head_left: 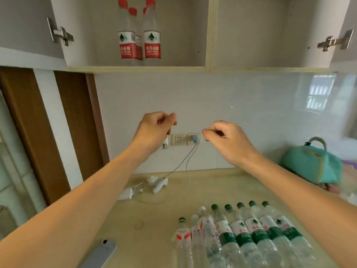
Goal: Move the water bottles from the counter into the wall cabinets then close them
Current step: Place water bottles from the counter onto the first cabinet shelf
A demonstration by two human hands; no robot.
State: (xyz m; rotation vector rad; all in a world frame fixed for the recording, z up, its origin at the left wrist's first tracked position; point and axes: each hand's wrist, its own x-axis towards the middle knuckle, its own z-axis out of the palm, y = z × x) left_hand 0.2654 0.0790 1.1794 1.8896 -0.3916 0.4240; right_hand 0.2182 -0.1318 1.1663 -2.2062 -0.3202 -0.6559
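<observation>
Red-capped bottles (139,33) already stand in the left cabinet (135,69); the right cabinet (270,69) shows nothing inside, and both are open. The left hand (154,128) and the right hand (226,140) hang in the air between cabinet and table (154,209), fingers loosely curled, holding nothing. The person seems to be between two loads. Next, I think, the hands must go down to the row of bottles (241,233) on the table, near the right arm, and grip some.
</observation>
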